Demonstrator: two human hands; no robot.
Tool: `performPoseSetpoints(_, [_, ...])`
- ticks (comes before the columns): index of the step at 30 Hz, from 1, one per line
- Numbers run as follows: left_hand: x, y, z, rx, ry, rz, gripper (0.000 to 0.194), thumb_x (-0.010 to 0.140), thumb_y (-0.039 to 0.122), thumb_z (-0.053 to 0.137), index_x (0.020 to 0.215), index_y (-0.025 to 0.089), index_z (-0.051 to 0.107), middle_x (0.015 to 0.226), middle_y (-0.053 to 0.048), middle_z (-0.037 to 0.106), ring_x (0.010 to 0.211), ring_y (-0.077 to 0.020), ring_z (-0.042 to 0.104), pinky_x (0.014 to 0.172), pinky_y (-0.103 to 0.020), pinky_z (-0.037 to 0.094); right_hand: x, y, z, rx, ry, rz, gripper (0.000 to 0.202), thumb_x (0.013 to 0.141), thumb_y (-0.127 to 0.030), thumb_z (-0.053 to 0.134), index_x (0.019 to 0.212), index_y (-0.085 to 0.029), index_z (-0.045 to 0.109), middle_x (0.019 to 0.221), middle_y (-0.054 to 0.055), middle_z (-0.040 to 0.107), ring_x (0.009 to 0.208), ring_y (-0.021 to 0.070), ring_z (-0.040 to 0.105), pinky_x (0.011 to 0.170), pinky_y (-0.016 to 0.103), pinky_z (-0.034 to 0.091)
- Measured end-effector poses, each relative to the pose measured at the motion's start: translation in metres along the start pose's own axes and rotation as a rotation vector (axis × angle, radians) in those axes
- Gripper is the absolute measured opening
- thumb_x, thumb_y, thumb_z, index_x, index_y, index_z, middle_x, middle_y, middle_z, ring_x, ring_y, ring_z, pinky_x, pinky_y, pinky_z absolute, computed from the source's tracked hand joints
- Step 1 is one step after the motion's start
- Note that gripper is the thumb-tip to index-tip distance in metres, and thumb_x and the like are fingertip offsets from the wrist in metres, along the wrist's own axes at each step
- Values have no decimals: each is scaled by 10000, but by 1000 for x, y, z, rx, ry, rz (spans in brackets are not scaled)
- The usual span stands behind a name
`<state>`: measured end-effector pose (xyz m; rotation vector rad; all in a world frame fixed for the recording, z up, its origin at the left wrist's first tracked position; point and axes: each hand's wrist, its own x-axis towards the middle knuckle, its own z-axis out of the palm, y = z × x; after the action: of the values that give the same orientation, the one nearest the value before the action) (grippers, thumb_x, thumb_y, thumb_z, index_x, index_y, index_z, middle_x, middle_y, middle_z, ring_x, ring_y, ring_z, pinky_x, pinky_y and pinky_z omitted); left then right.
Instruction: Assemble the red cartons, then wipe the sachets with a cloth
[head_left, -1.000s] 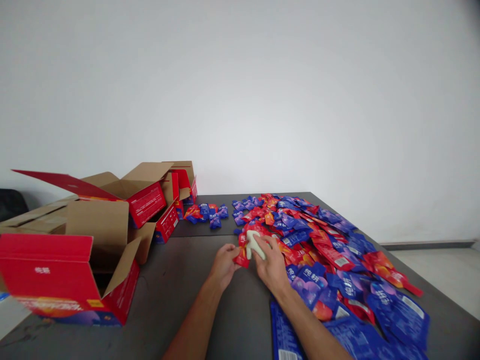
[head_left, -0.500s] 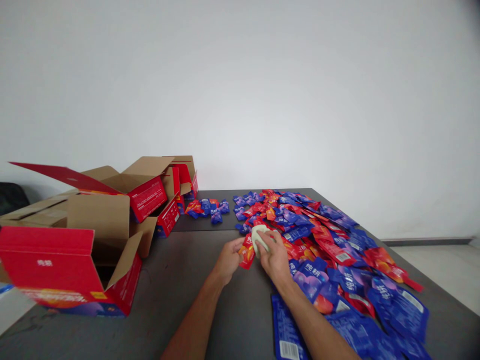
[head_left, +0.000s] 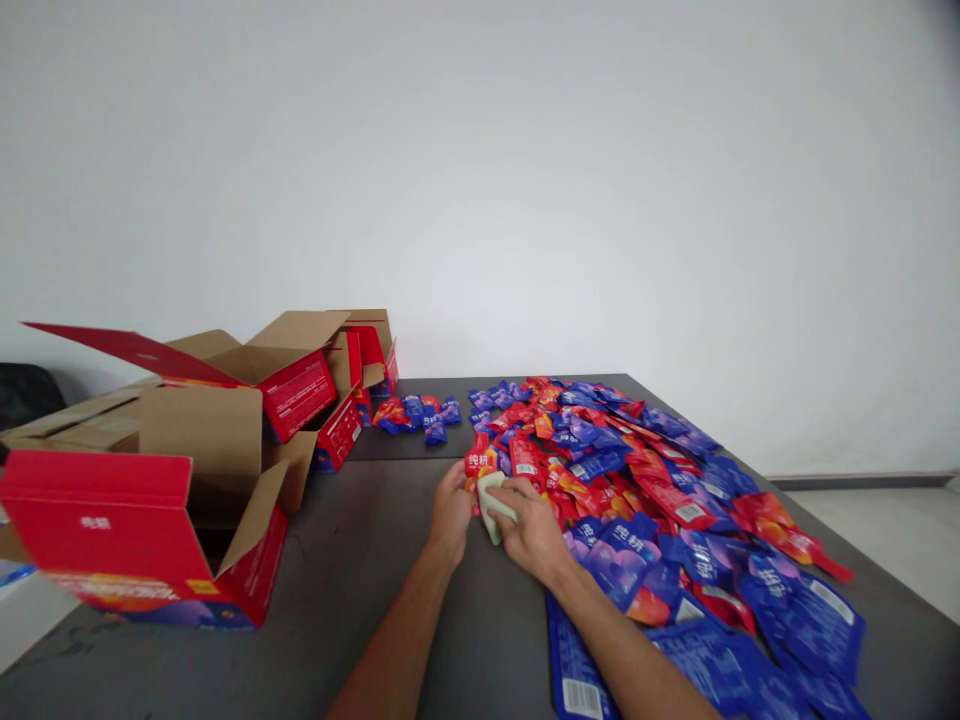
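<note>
Over the table, my left hand is closed on the edge of a red pouch with white lettering and an orange print. My right hand grips a folded pale cloth, which lies against the lower part of that pouch and partly hides it. Just beyond and to the right of both hands spreads a large heap of red and blue pouches. Beneath my right forearm lies a blue pouch with a white barcode label.
On the left stands an open red carton, its flaps up. Behind it are more open cartons and brown cardboard. A small group of pouches lies at the back of the dark table. A white wall rises behind.
Both hands have shifted slightly left. The red pouch has turned from slanting downward to upright, its lettered face now showing. The cloth has moved left and down with my right hand.
</note>
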<state>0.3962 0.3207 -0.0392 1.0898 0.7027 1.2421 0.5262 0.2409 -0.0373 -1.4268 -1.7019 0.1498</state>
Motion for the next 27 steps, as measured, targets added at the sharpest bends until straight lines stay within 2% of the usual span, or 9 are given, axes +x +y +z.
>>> performPoseSetpoints(4, [3, -4, -3, -64, 149, -56, 663, 522, 112, 538, 1178, 196, 592, 889, -23, 705, 575, -101, 566, 516, -196, 372, 5, 10, -4, -5, 221, 112, 305, 881, -273, 579, 1157, -245, 705, 1126, 80, 640, 995, 209, 631, 936, 341, 511])
performPoseSetpoints(7, [2, -1, -3, -108, 196, -109, 720, 510, 116, 513, 1225, 196, 554, 764, 20, 659, 522, -91, 517, 501, -197, 347, 7, 14, -5, -14, 281, 163, 298, 876, -285, 591, 1139, -217, 715, 1101, 92, 653, 993, 224, 632, 949, 362, 505])
performPoseSetpoints(10, [-1, 3, 0, -145, 153, -124, 719, 531, 121, 520, 1244, 210, 554, 693, 49, 622, 519, -94, 513, 510, -200, 348, 5, 9, -1, 42, 191, 125, 290, 875, -257, 599, 1142, -242, 710, 1077, 71, 654, 970, 206, 639, 925, 338, 511])
performPoseSetpoints(12, [-2, 3, 4, -122, 117, -135, 611, 574, 146, 549, 1179, 205, 611, 695, 38, 633, 545, -103, 538, 523, -204, 365, 3, 2, 2, 86, 153, 85, 295, 878, -241, 602, 1156, -261, 700, 1082, 58, 645, 977, 193, 637, 919, 319, 510])
performPoseSetpoints(16, [-2, -3, 9, -113, 67, -133, 362, 669, 283, 653, 1012, 180, 706, 903, -37, 720, 756, -160, 650, 658, -237, 462, 2, -8, 5, 114, 149, 24, 317, 884, -229, 598, 1186, -272, 683, 1126, 62, 612, 1011, 188, 621, 928, 306, 506])
performPoseSetpoints(20, [0, -7, 8, -174, -9, -155, 427, 687, 401, 735, 1045, 170, 718, 1015, -86, 737, 875, -207, 682, 755, -277, 492, 0, -10, 4, 83, 100, -6, 334, 890, -208, 570, 1196, -289, 677, 1114, 61, 603, 1003, 188, 615, 911, 304, 511])
performPoseSetpoints(23, [0, -3, 6, -191, 43, -169, 463, 728, 435, 721, 1112, 176, 709, 1058, -90, 736, 885, -198, 683, 760, -279, 502, -3, -11, 5, 32, 30, -35, 365, 886, -211, 568, 1222, -317, 663, 1131, 55, 603, 1003, 191, 613, 892, 305, 516])
performPoseSetpoints(25, [-1, 2, 6, -192, 37, -195, 439, 755, 429, 685, 1096, 155, 723, 1041, -94, 742, 871, -197, 682, 738, -271, 505, -4, -12, 7, 1, -25, -45, 368, 881, -214, 572, 1220, -324, 665, 1139, 52, 604, 995, 191, 614, 876, 300, 519])
performPoseSetpoints(27, [-4, 6, 5, -180, -58, -230, 413, 744, 356, 657, 1075, 120, 733, 981, -104, 749, 803, -194, 678, 668, -256, 493, -4, -11, 7, -16, -34, -27, 354, 884, -211, 562, 1200, -318, 677, 1128, 49, 608, 977, 187, 618, 867, 295, 520])
